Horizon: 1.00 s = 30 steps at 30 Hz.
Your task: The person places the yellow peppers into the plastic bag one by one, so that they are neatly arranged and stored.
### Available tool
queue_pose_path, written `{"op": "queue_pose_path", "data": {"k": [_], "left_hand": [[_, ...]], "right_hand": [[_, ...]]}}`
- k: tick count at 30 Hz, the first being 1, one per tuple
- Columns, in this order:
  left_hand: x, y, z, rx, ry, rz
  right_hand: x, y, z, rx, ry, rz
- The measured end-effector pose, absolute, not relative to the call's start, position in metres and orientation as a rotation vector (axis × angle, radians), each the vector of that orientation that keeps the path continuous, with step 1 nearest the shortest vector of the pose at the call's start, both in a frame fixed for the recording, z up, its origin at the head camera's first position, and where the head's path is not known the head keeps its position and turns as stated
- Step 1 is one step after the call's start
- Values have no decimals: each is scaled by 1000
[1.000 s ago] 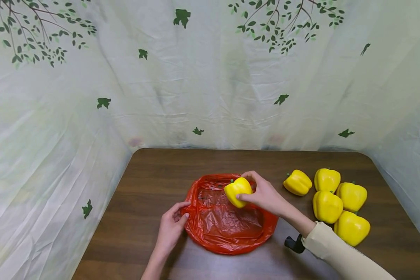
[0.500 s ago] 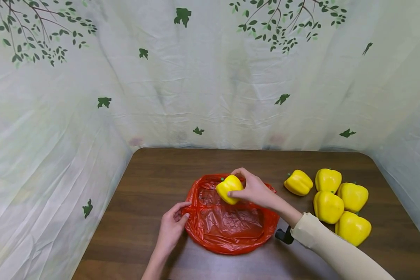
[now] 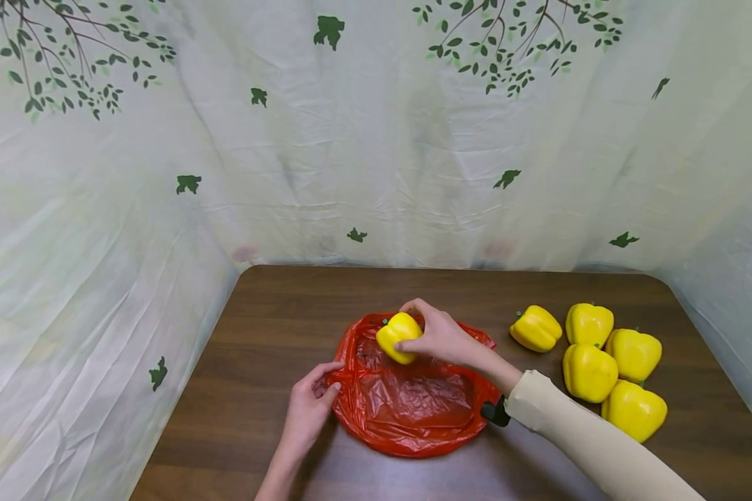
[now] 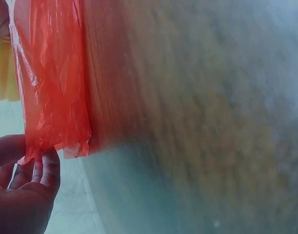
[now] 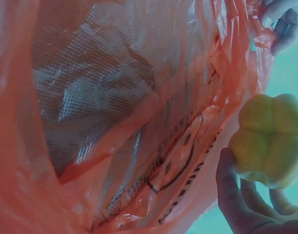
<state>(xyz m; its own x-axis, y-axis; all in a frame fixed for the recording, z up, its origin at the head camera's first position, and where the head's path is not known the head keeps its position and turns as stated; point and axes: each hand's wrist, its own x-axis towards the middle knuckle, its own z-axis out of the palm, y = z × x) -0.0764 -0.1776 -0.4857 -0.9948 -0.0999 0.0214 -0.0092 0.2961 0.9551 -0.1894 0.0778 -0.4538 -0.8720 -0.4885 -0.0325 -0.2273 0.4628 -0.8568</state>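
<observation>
A yellow bell pepper (image 3: 396, 339) with a green stem is held by my right hand (image 3: 441, 337), over the far left part of an opened red plastic bag (image 3: 413, 445). In the right wrist view the pepper (image 5: 270, 139) shows its lobed bottom, gripped between thumb and fingers, with the bag's wide mouth (image 5: 95, 87) beside it. My left hand (image 3: 310, 403) pinches the bag's left rim. The left wrist view has thumb and fingers (image 4: 50, 170) closed on a gathered edge of the bag (image 4: 51, 87).
Several more yellow bell peppers (image 3: 590, 372) lie grouped on the right of the brown wooden table (image 3: 276, 299); one pepper (image 3: 535, 328) sits slightly apart, nearer the bag. A pale leaf-printed cloth (image 3: 388, 139) hangs behind and at both sides of the table.
My right hand has carried the yellow bell pepper leftward, from above the bag's right-of-centre area to its far left part. The left hand keeps its hold on the rim.
</observation>
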Motion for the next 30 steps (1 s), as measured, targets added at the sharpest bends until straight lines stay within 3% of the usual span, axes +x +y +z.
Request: {"op": "queue_pose_path", "data": {"k": [8,30], "left_hand": [[-81,-184,-508,130,-2453,-1815],[-82,-181,-510,68,-2523,-1749]], "right_hand": [[-192,66,-459,-643,2450,-1346],[-189,35,-485,-475,2523,-1343]]}}
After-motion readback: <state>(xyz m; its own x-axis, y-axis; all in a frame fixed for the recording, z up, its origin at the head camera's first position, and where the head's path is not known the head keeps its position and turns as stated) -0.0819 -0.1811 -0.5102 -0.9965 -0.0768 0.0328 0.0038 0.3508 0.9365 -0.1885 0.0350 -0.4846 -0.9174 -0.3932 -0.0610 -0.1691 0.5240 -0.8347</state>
